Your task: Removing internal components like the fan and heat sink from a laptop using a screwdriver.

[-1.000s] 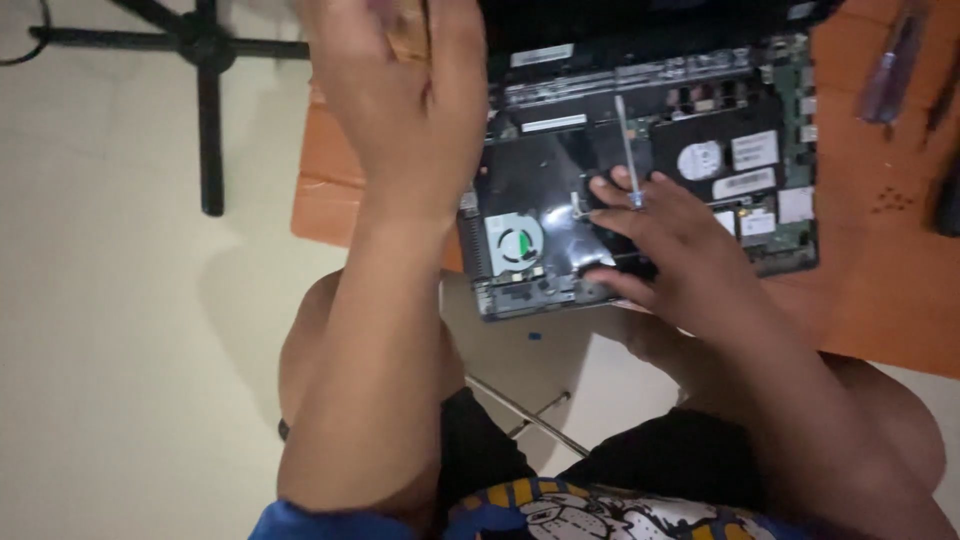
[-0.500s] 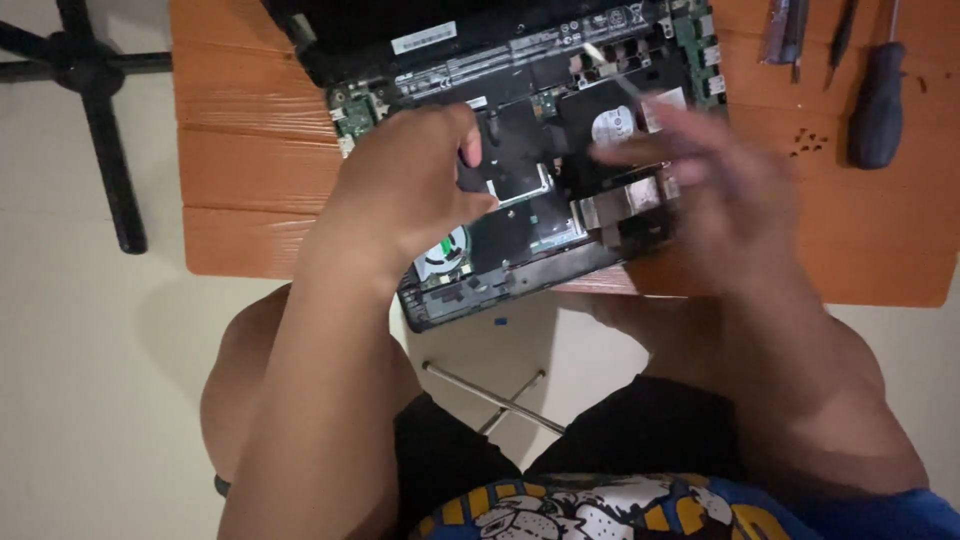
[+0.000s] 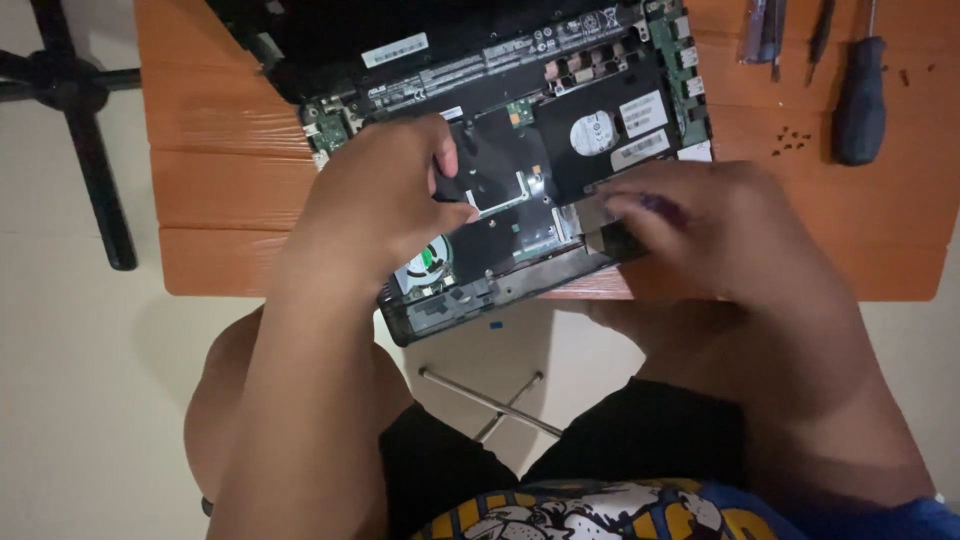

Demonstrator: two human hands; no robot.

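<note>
The person wears black shorts (image 3: 620, 440), a blue shirt (image 3: 600, 515) with a yellow cartoon print, arms bare.

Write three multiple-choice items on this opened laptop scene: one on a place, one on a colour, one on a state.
1. Where does the screwdriver lie?
A. on the table's right part
B. on the floor
C. inside the laptop

2. What colour is the table?
A. white
B. orange
C. green

3. How is the laptop?
A. closed, cover on
B. cover off, boards bare
C. folded in a bag

Key: 1 A, it rests on the wood right of the laptop, near small loose screws. 2 B, the planks are orange. 3 B, the fan and circuit boards show, with the left hand and right hand on them.
</note>
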